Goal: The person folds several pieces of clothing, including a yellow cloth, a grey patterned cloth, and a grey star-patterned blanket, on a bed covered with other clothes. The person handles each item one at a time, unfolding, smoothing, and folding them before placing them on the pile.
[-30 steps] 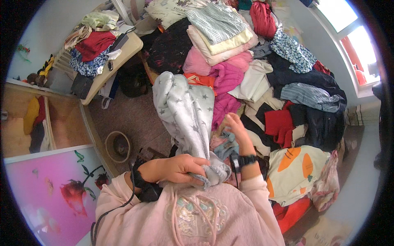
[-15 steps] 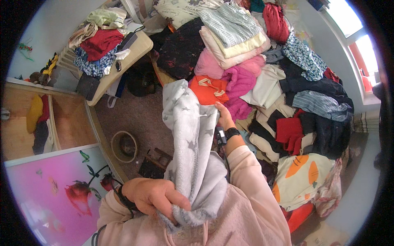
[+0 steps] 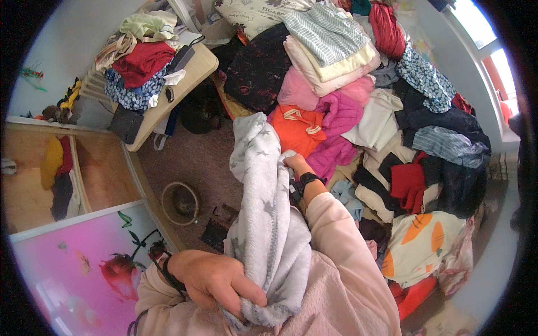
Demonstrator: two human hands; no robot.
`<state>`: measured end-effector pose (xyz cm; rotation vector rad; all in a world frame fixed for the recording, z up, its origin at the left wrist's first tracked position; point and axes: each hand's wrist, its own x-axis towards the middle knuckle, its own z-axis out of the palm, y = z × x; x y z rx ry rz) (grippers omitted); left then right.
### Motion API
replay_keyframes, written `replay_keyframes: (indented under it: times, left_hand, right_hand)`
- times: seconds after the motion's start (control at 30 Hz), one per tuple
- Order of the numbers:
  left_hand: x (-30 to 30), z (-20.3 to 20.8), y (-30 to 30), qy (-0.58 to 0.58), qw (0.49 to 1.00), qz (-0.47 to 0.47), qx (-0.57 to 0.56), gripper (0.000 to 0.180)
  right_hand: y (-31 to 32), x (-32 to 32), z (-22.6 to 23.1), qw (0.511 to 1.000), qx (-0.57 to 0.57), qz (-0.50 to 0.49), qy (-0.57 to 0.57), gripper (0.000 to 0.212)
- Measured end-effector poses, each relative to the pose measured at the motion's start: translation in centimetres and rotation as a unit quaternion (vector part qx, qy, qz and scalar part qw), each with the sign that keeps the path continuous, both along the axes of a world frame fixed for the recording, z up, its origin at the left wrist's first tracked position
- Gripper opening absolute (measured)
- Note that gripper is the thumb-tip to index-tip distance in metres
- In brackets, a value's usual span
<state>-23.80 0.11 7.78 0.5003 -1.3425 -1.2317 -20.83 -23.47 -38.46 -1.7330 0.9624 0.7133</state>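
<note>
From the head view, the person stands over a room full of clothes, holding a pale grey fleece garment with stars [image 3: 268, 213] stretched lengthwise between both hands. The left hand [image 3: 216, 280] is low, close to the body, its grip closed around the bunched lower end. The right hand [image 3: 295, 163] is further out, its grip pinching the upper edge, a black watch [image 3: 308, 179] on that wrist.

The fleece hangs slack in the middle, above the brown floor [image 3: 193, 162] and just beside the heap of clothes [image 3: 392, 129]. To my eye the right hand's pinch is the weak point: it holds little cloth, and the soft pile could slip free, dropping that end. The loose middle might also sag and snag on the orange top [image 3: 297, 131] nearby, dragging it out of the heap. The table [image 3: 185, 78] with its own pile stands well apart.
</note>
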Motion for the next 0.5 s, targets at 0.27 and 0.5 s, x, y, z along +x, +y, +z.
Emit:
replay_keyframes:
  times: [0.27,0.5]
  left_hand:
    - [1.6,0.0,0.4,-0.004,1.000,-0.031,0.000,0.023]
    - [3.0,0.2,1.1,-0.039,0.997,-0.071,0.002,0.027]
  right_hand:
    - [3.3,2.4,-2.3,0.888,0.289,-0.314,-0.172,0.042]
    - [4.4,3.2,5.2,0.821,0.380,-0.414,-0.101,0.039]
